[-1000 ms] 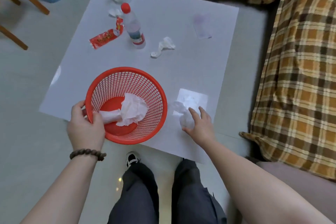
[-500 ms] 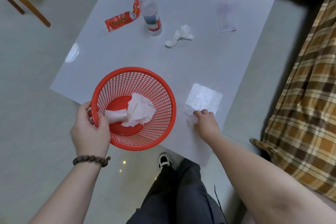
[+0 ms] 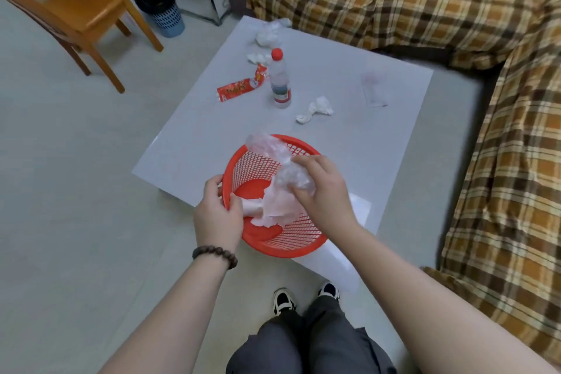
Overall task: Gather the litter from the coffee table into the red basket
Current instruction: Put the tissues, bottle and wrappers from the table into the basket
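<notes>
The red mesh basket (image 3: pixel 299 241) sits at the near edge of the pale coffee table (image 3: pixel 206 130). My left hand (image 3: pixel 217 215) grips its left rim. My right hand (image 3: pixel 321 191) holds a crumpled clear plastic wrapper (image 3: pixel 273 155) over the basket's opening. White tissue (image 3: pixel 273 209) lies inside the basket. On the table further back lie a crumpled white tissue (image 3: pixel 315 109), a red snack wrapper (image 3: pixel 239 89), a clear bottle with a red cap (image 3: pixel 280 79), more white tissues (image 3: pixel 268 33) at the far edge, and a faint clear wrapper (image 3: pixel 375 88).
A plaid-covered sofa (image 3: pixel 455 9) runs along the far and right sides of the table. A wooden chair (image 3: pixel 82 9) and a small bin with a black liner (image 3: pixel 161 6) stand on the floor at the far left. My legs and shoes (image 3: pixel 283 300) are below the table's near edge.
My right hand has lifted the clear wrapper from the table's near right part and brought it left over the basket. My left hand stays on the basket's rim. The view has tilted up.
</notes>
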The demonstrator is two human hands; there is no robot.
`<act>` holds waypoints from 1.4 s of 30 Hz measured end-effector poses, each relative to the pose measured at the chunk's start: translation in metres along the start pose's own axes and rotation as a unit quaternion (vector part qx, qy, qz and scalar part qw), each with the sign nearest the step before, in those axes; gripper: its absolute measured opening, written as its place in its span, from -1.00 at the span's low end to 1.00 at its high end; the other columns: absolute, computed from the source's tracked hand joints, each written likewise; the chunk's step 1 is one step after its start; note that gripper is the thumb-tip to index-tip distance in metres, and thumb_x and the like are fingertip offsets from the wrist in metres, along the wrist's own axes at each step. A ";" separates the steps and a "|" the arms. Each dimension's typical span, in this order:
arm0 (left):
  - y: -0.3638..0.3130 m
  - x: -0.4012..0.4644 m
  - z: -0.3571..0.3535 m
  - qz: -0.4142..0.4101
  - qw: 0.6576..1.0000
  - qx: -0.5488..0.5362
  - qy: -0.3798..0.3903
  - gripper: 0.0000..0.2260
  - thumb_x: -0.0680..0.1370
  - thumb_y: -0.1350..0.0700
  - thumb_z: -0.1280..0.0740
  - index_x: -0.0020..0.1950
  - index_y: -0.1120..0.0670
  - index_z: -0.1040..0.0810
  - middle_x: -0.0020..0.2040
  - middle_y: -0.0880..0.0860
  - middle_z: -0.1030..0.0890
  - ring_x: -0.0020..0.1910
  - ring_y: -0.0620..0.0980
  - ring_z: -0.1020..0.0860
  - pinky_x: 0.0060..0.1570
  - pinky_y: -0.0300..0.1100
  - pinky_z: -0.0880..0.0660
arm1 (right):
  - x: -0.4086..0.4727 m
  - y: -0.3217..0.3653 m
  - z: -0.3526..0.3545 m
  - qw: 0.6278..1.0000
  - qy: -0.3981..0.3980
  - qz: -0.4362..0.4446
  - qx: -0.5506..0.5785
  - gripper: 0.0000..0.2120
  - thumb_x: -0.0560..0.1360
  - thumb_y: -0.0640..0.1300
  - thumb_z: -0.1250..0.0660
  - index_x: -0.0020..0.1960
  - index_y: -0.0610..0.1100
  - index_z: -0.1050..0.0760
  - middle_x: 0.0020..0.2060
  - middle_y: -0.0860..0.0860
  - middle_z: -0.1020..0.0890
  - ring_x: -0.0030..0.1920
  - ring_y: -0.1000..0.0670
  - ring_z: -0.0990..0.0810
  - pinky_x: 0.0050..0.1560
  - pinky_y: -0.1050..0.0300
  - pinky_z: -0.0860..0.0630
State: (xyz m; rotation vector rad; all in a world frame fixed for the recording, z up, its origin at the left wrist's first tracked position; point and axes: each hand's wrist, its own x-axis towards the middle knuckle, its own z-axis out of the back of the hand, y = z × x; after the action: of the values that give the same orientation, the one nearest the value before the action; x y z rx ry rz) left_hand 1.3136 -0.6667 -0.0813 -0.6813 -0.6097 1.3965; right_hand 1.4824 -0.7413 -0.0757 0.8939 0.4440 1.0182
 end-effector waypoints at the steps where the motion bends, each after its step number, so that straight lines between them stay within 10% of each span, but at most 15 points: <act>1: -0.003 -0.002 0.003 -0.004 1.000 -0.008 0.002 -0.75 0.48 0.23 -0.30 0.14 0.02 -0.50 -0.21 -0.13 -0.55 -0.25 -0.08 -0.52 -0.29 -0.35 -0.37 | -0.002 0.007 -0.005 1.000 0.017 0.006 -0.009 -0.60 0.38 -0.26 -0.39 0.22 -0.15 -0.52 0.09 -0.10 -0.55 0.14 -0.10 -0.48 0.16 0.17 -0.35; 8: -0.018 -0.010 0.018 -0.011 0.998 -0.053 0.017 -0.74 0.48 0.23 -0.30 0.14 0.02 -0.50 -0.15 -0.09 -0.58 -0.25 -0.20 -0.52 -0.36 -0.60 -0.29 | -0.014 0.013 -0.005 0.991 0.114 -0.035 -0.057 -0.35 0.40 -0.08 -0.44 0.44 0.05 -0.29 0.40 -0.04 -0.35 0.40 -0.05 -0.27 0.40 0.00 -0.28; 15: -0.033 -0.016 0.015 -0.004 0.996 -0.083 0.036 -0.78 0.51 0.17 -0.31 0.09 -0.09 -0.46 -0.17 -0.20 -0.55 -0.19 -0.22 -0.56 -0.31 -0.39 -0.44 | -0.040 -0.023 0.047 0.979 -0.069 -0.170 -0.088 -0.35 0.43 -0.04 -0.42 0.45 -0.02 -0.25 0.47 -0.14 -0.23 0.46 -0.15 -0.17 0.42 -0.02 -0.18; 20: -0.056 -0.024 0.000 -0.013 0.994 -0.089 0.056 -0.80 0.52 0.13 -0.31 0.11 -0.09 -0.45 -0.12 -0.12 -0.57 -0.13 -0.11 -0.58 -0.18 -0.15 -0.59 | -0.055 -0.046 0.076 0.961 -0.067 -0.261 0.056 -0.51 0.50 -0.14 -0.33 0.40 -0.02 -0.32 0.17 0.00 -0.55 0.18 -0.06 -0.56 0.20 0.01 -0.49; 32: -0.165 -0.076 -0.131 -0.023 0.995 -0.086 0.035 -0.77 0.52 0.20 -0.30 0.16 0.02 -0.49 -0.09 -0.06 -0.59 -0.15 -0.12 -0.56 -0.34 -0.48 -0.36 | -0.036 -0.153 0.213 0.958 -0.088 -0.235 0.141 -0.62 0.52 -0.26 -0.24 0.29 0.03 -0.43 -0.14 0.28 -0.59 -0.18 0.24 -0.61 -0.05 0.18 -0.57; 42: -0.282 -0.090 -0.241 -0.032 0.996 -0.086 0.021 -0.78 0.50 0.22 -0.28 0.10 -0.01 -0.49 -0.07 -0.02 -0.60 -0.15 -0.07 -0.56 -0.29 -0.42 -0.37 | 0.032 -0.233 0.348 0.962 -0.080 -0.201 0.169 -0.58 0.52 -0.32 -0.21 0.32 -0.01 -0.43 0.12 -0.02 -0.63 0.11 -0.07 -0.60 0.21 -0.14 -0.50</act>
State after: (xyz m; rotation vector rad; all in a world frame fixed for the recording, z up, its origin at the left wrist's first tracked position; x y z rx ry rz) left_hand 1.6722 -0.7873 -0.0328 -0.8196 -0.7186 1.2767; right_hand 1.8638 -0.9164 -0.0598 1.1255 0.6430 0.4987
